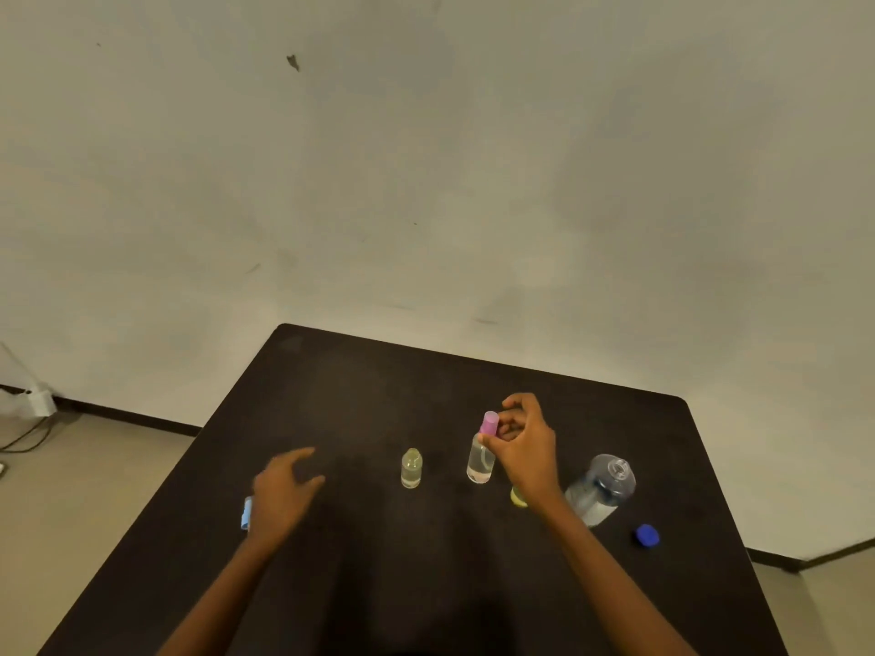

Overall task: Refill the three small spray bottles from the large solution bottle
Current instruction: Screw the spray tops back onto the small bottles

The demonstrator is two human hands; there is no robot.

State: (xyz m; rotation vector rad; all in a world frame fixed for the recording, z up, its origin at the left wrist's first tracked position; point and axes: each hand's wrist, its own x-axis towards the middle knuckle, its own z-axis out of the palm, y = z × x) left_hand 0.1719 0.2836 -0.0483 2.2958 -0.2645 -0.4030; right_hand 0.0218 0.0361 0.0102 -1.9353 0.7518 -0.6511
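Note:
On the dark table (426,561) stand two small clear bottles. The left one (411,468) has no cap on it. The right one (480,459) carries a pink spray cap (489,423), and my right hand (525,442) pinches that cap with thumb and fingers. A yellow cap (517,497) shows partly under my right wrist. The large clear solution bottle (601,487) stands uncapped to the right, its blue lid (647,535) lying beside it. My left hand (284,490) hovers with fingers spread, hiding most of a light blue object (246,512).
The table's far edge meets a plain pale wall. The floor lies to the left and right of the table. A white plug with cables (40,402) sits by the left baseboard.

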